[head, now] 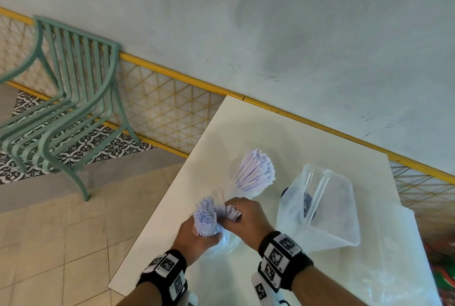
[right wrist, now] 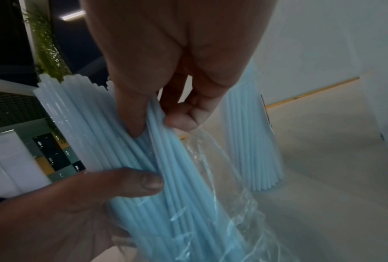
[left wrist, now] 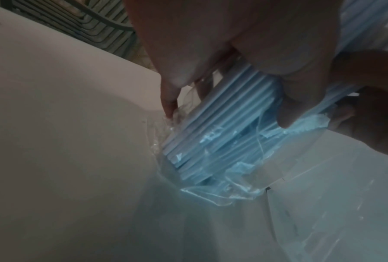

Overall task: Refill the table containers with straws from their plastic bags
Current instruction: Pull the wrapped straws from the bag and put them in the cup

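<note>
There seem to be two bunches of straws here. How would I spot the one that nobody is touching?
Start at the white table against the grey wall. Beyond the two hands stands a clear round container, left of the clear square tub. The straws in it fan out at the top and stand free, whereas the other bunch is held in the grip of the left hand and right hand.

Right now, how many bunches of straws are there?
2. One bunch is held by both hands, left hand and right hand, its lower end in a bag. The other bunch stands on the table behind them.
</note>
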The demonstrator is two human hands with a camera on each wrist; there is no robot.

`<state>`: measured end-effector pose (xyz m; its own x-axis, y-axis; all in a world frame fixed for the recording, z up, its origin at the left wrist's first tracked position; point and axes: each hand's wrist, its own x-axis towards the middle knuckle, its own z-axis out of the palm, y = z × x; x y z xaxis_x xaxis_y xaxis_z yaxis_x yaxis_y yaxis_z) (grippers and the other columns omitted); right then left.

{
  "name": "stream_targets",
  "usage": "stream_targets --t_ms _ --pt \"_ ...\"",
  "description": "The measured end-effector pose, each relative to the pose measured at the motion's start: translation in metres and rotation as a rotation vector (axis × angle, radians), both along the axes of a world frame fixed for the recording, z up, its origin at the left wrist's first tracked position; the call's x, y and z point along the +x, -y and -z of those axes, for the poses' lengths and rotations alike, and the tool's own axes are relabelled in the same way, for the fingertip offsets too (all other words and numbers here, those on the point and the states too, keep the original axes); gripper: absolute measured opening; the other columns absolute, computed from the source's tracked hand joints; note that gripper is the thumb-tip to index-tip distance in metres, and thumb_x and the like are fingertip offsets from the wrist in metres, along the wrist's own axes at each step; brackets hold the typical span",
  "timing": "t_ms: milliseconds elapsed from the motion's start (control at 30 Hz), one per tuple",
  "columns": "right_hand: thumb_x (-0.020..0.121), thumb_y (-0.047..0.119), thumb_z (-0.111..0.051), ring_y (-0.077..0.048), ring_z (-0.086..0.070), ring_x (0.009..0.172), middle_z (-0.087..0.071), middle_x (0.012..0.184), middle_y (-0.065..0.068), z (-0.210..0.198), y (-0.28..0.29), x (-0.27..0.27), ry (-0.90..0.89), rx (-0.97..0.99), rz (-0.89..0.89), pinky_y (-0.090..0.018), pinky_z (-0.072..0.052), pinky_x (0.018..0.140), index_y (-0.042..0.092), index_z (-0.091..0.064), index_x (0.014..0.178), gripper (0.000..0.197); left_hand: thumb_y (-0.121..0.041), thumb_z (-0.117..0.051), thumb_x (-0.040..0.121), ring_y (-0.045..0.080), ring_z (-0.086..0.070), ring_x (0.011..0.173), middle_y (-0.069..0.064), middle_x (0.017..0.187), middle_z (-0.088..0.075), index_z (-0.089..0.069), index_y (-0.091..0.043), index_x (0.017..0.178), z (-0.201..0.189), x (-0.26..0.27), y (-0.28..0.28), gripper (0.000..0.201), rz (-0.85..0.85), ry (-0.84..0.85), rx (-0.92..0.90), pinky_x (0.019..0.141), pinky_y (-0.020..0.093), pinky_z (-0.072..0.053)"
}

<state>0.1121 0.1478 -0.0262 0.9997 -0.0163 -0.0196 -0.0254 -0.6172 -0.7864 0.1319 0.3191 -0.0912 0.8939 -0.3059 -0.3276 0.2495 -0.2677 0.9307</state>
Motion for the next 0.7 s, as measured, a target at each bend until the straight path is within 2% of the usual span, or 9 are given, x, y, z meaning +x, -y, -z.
stream_targets --t_ms 67,133,233,267,333,433,500,600,700 --pt "0.074 0.024 -0.083 -0.002 -0.049 0.055 -0.054 0.058 0.021 -0.001 0.000 0.001 0.011 -0.033 -0.012 -0.008 -0.034 0.054 0.036 -0.044 0.057 0.045 -0.005 -0.086 0.068 -0.005 -0.068 0.077 -0.017 0.083 -0.075 -0.068 -0.026 0.093 -0.001 0.000 0.001 0.038 -0.011 -0.013 -0.045 0.065 0.012 -0.052" --pt "0.073 0.025 -0.084 -0.004 -0.046 0.055 -0.051 0.056 0.015 -0.003 0.002 0.002 0.004 -0.066 -0.033 -0.010 -0.032 0.053 0.033 -0.042 0.055 0.047 -0.010 -0.086 0.064 -0.002 -0.069 0.075 -0.019 0.084 -0.074 -0.070 -0.025 0.089 -0.001 0.000 0.003 0.033 -0.013 -0.011 -0.068 0.064 0.013 -0.052" --pt "0.074 0.032 -0.083 -0.008 -0.050 0.066 -0.054 0.069 0.009 -0.008 0.005 0.004 -0.005 -0.108 -0.108 -0.018 -0.038 0.062 0.014 -0.061 0.070 0.028 -0.002 -0.084 0.071 -0.004 -0.067 0.070 -0.020 0.078 -0.073 -0.070 -0.023 0.085 0.000 0.000 0.004 0.029 -0.017 -0.006 -0.077 0.062 0.010 -0.051" --pt "0.075 0.033 -0.082 -0.013 -0.053 0.072 -0.058 0.075 0.004 -0.008 0.005 0.005 0.005 -0.125 -0.137 -0.021 -0.039 0.065 0.010 -0.066 0.077 0.028 0.001 -0.082 0.072 -0.005 -0.067 0.069 -0.021 0.077 -0.073 -0.070 -0.023 0.084 0.000 0.000 0.004 0.029 -0.022 -0.006 -0.079 0.062 0.010 -0.051" --pt "0.079 0.033 -0.079 -0.014 -0.053 0.076 -0.062 0.082 -0.003 -0.010 0.005 0.006 0.027 -0.157 -0.176 -0.022 -0.037 0.069 0.007 -0.069 0.085 0.028 0.001 -0.082 0.073 -0.004 -0.068 0.072 -0.021 0.078 -0.074 -0.069 -0.024 0.085 0.001 -0.001 0.004 0.030 -0.029 -0.002 -0.082 0.063 0.009 -0.051" --pt "0.080 0.030 -0.077 -0.010 -0.053 0.073 -0.062 0.083 -0.003 -0.010 0.003 0.003 0.049 -0.154 -0.172 -0.015 -0.037 0.066 0.007 -0.070 0.087 0.025 0.001 -0.082 0.073 -0.001 -0.070 0.078 -0.019 0.084 -0.075 -0.070 -0.024 0.089 0.003 -0.001 0.004 0.032 -0.033 0.003 -0.097 0.066 0.012 -0.052" --pt "0.078 0.027 -0.081 -0.009 -0.057 0.067 -0.064 0.078 0.001 -0.009 0.002 -0.002 0.028 -0.068 -0.073 -0.009 -0.041 0.063 0.010 -0.069 0.084 0.021 0.001 -0.082 0.073 0.000 -0.070 0.081 -0.019 0.087 -0.075 -0.070 -0.024 0.092 0.003 -0.001 0.003 0.034 -0.036 0.005 -0.112 0.067 0.012 -0.052" --pt "0.073 0.023 -0.084 -0.010 -0.061 0.063 -0.068 0.072 0.001 -0.005 0.001 -0.010 0.033 0.076 0.062 -0.014 -0.048 0.061 0.012 -0.069 0.080 0.020 0.002 -0.082 0.073 -0.001 -0.070 0.081 -0.020 0.088 -0.075 -0.069 -0.024 0.094 0.003 -0.002 0.003 0.035 -0.035 0.004 -0.128 0.067 0.011 -0.052" --pt "0.075 0.025 -0.082 -0.004 -0.058 0.061 -0.066 0.069 0.006 -0.002 -0.001 -0.012 -0.001 0.057 0.054 -0.012 -0.045 0.059 0.017 -0.067 0.079 0.017 0.002 -0.082 0.072 0.005 -0.072 0.081 -0.012 0.087 -0.076 -0.071 -0.020 0.094 0.005 -0.001 0.004 0.033 -0.047 -0.010 -0.136 0.069 0.016 -0.053"
